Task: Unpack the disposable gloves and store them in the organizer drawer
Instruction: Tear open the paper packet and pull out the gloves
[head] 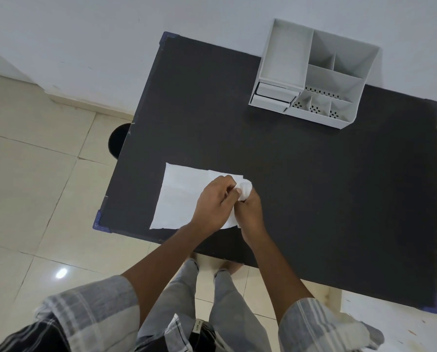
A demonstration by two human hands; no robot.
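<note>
**Two hands bunch thin white gloves above a dark counter**

Both hands meet over the near left part of a matte black rectangular counter (301,174). The right hand (250,212) is curled closed in a grip around a small crumpled wad of thin white disposable gloves (245,188), which pokes out above its fingers. The left hand (216,199) is pinched closed on the same wad from the left side. Beneath the hands lies a flat white rectangular wrapper sheet (179,196), close to the counter's near left corner. A white plastic organizer with open compartments (321,80) stands at the far right edge, well apart from the hands; its small white drawer (270,96) faces the near side. The gloves look feather-light, soft and flimsy, likely clingy; gathering the whole bundle in a loose fist should serve best.
</note>
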